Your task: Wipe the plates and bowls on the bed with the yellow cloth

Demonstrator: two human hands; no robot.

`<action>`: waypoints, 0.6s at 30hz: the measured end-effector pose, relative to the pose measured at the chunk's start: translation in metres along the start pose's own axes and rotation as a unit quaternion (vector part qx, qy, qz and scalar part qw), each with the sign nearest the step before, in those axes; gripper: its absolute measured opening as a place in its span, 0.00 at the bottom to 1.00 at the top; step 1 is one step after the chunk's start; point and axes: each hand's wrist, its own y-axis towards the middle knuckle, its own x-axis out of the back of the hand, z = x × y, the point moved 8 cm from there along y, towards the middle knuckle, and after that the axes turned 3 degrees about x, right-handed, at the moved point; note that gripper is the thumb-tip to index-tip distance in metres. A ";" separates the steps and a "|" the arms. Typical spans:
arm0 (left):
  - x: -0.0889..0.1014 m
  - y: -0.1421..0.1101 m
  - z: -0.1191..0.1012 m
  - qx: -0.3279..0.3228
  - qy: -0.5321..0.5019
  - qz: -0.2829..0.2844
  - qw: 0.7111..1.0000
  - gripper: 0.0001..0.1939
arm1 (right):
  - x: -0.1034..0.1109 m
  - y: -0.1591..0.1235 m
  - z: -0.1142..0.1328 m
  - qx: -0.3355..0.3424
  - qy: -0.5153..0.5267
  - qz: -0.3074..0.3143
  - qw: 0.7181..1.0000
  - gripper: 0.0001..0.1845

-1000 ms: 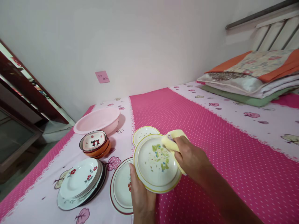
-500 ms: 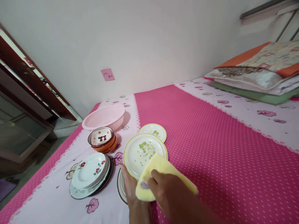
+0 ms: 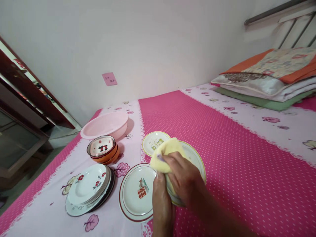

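Observation:
My left hand (image 3: 161,196) grips the near left edge of a yellow-rimmed plate (image 3: 196,156). My right hand (image 3: 184,172) is closed on a folded yellow cloth (image 3: 164,154), pressed over the plate's upper left rim. Cloth and hands hide much of that plate. Beside my left wrist, a brown-rimmed plate (image 3: 133,194) with a red design lies on the bedspread. A smaller yellow-rimmed plate (image 3: 153,142) with green figures lies just beyond the cloth.
To the left stand a stack of plates (image 3: 86,186), several stacked orange bowls (image 3: 103,149) and a pink basin (image 3: 106,125). The pink and white bedspread (image 3: 237,158) lies beneath everything. Folded bedding (image 3: 266,79) is piled at the far right by the wall.
The held plate has shifted right, uncovering the brown-rimmed plate. The cloth has moved from the plate's lower right to its upper left rim. The view has turned slightly right.

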 end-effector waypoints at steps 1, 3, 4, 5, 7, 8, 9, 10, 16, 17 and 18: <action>-0.001 -0.002 0.003 0.023 0.010 -0.013 1.000 0.22 | 0.007 0.002 -0.012 -0.012 -0.024 -0.016 1.000 0.23; -0.001 -0.004 0.007 0.062 -0.003 -0.034 0.998 0.24 | 0.022 0.005 -0.040 -0.044 -0.080 -0.037 0.995 0.21; -0.001 -0.004 0.006 0.068 -0.024 -0.042 0.997 0.24 | 0.030 0.005 -0.055 -0.066 -0.106 -0.041 0.991 0.19; 0.000 -0.003 0.003 0.065 -0.045 -0.049 0.996 0.24 | 0.038 0.004 -0.071 -0.087 -0.125 -0.046 0.987 0.18; 0.005 0.001 -0.006 0.046 -0.075 -0.059 0.994 0.23 | 0.053 0.000 -0.099 -0.135 -0.130 -0.063 0.980 0.18; 0.008 0.004 -0.010 0.034 -0.086 -0.060 0.994 0.23 | 0.059 -0.002 -0.111 -0.164 -0.118 -0.074 0.976 0.18; 0.011 0.006 -0.015 0.025 -0.098 -0.057 0.993 0.22 | 0.063 -0.005 -0.122 -0.198 -0.091 -0.082 0.972 0.18; 0.013 0.009 -0.018 0.018 -0.111 -0.050 0.992 0.22 | 0.063 -0.008 -0.131 -0.236 -0.046 -0.083 0.967 0.18; 0.017 0.015 -0.025 0.016 -0.177 0.001 0.984 0.22 | 0.006 -0.014 -0.109 -0.369 0.455 0.022 0.810 0.27; 0.015 0.015 -0.024 0.023 -0.180 0.013 0.983 0.23 | 0.001 -0.012 -0.099 -0.363 0.502 0.032 0.784 0.28; 0.013 0.015 -0.024 0.025 -0.181 0.022 0.983 0.24 | -0.002 -0.010 -0.090 -0.355 0.531 0.040 0.768 0.29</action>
